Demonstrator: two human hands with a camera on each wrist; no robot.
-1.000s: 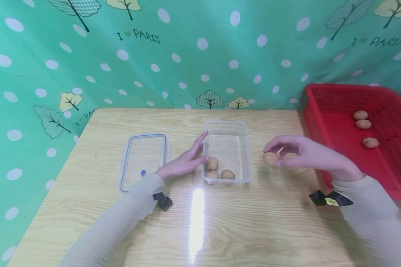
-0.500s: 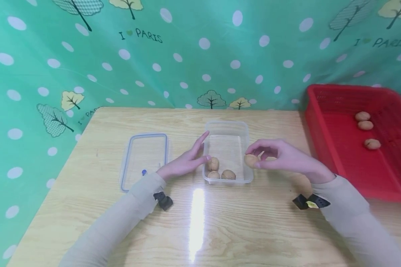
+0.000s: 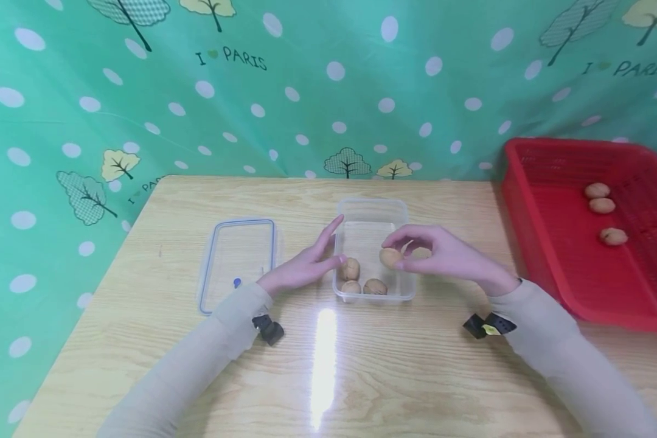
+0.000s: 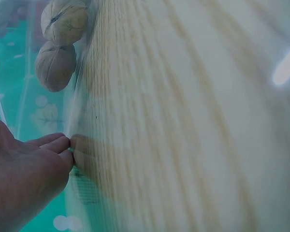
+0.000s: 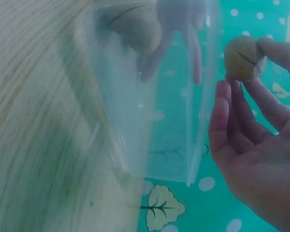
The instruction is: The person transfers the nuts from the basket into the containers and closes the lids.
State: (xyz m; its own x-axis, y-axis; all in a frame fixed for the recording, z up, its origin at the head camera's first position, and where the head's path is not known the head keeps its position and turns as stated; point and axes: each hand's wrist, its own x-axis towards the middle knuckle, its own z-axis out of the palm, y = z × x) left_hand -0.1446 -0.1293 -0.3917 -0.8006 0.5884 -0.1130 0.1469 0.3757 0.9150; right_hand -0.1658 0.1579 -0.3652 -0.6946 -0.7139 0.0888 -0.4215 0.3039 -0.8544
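A walnut is pinched between the thumb and fingers of my right hand, over the right side of a clear plastic box. The right wrist view shows the same walnut held above the level of the box's rim. My left hand rests against the box's left side, its fingers extended and the thumb over the rim. Inside the box, three walnuts lie in the near left part, among them one walnut by the near wall. The left wrist view shows my left fingers beside the clear wall.
A clear lid with a blue seal lies on the wooden table left of the box. At the right stands a red basket with three walnuts, one of them a walnut nearer the front. A green patterned cloth hangs behind.
My right hand has moved left with the walnut, from beside the red basket to over the clear box. The left hand stays in place.
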